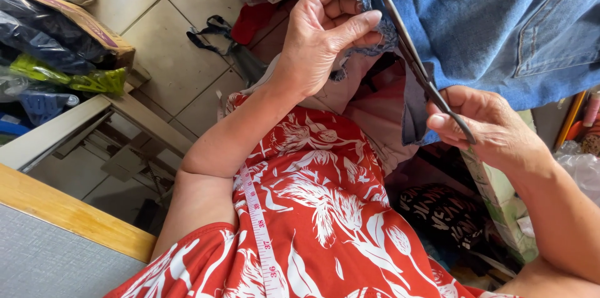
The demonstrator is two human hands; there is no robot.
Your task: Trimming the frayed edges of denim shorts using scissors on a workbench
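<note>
— What are the hands doing from where you sit?

— I see the left hand (325, 29) pinching the frayed edge of a blue denim garment (500, 23), thumb and fingers closed on the ragged hem near the top middle of the view. The right hand (494, 129) is wrapped around the handles of a pair of dark metal scissors (412, 60); the long blades run up and to the left from that hand and lie against the denim just beside the pinched hem. I cannot tell how far apart the blades are, as they show as one thin line.

— And where is the denim itself?

— It hangs across the upper right, with a stitched back pocket in view, held up in front of the person's lap. Below it I see a red dress with a white floral print (325, 210), and a pink-and-white cloth measuring tape (259, 229) lying down over it.

— Anything else around?

— At the left, a wooden-edged grey tabletop (56, 235), and beyond it a cardboard box stuffed with plastic bags (56, 29) on a beige tiled floor (169, 41). A black strap (209, 32) lies on the tiles near the left hand.
</note>
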